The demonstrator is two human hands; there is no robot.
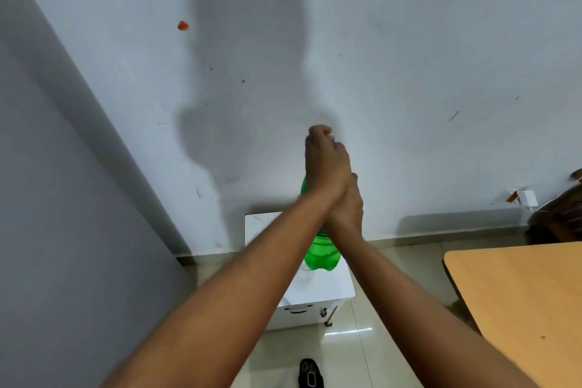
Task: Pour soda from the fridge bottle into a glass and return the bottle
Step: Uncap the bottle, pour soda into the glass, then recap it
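Bottle held up between both hands, arms crossed at the wrists.
Wall corner stands close on the left; a wooden table (519, 293) edge lies right. Left hand (326, 164) is fisted over the green bottle (321, 257) top; right hand (346, 208) wraps its middle, above a white cabinet (315, 302). No label readable.

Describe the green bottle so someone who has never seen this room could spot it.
Start at the white cabinet against the wall. Above it, two hands hold a translucent green plastic bottle, the left hand at its top and the right hand around its middle. Nothing else here is green.
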